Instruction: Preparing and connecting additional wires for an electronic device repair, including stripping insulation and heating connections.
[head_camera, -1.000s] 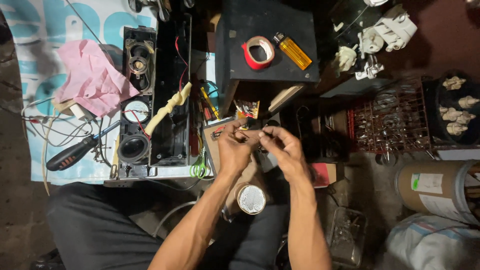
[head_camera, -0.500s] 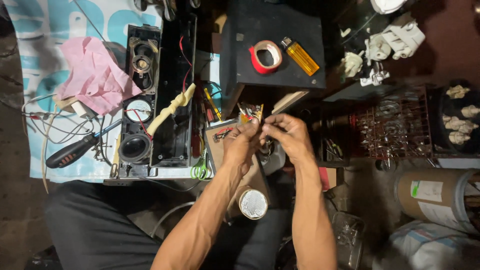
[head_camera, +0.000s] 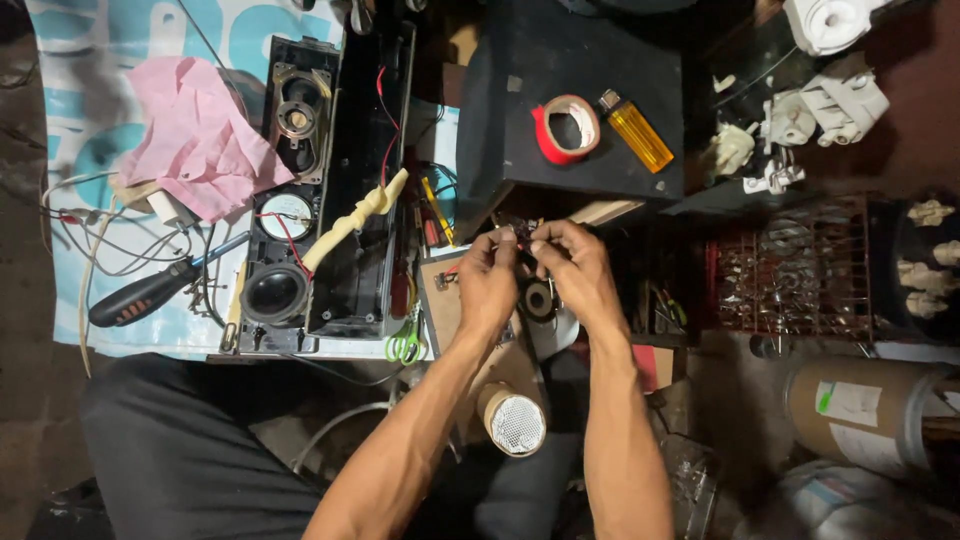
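Left hand and right hand pinching small dark part, orientation unclear; red tape roll beyond

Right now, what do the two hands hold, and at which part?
The left hand and right hand pinch a small dark part with their fingertips, one at each side. What kind of part it is cannot be told.

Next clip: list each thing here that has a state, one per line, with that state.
left hand: fingers pinched on a small part
right hand: fingers pinched on the same small part
small part: held between both hands, too small to make out
speaker case: opened up, wires and speaker cones exposed
tape roll: lying flat on the black box
lighter: lying on its side
screwdriver: lying unused on the mat
pink cloth: crumpled
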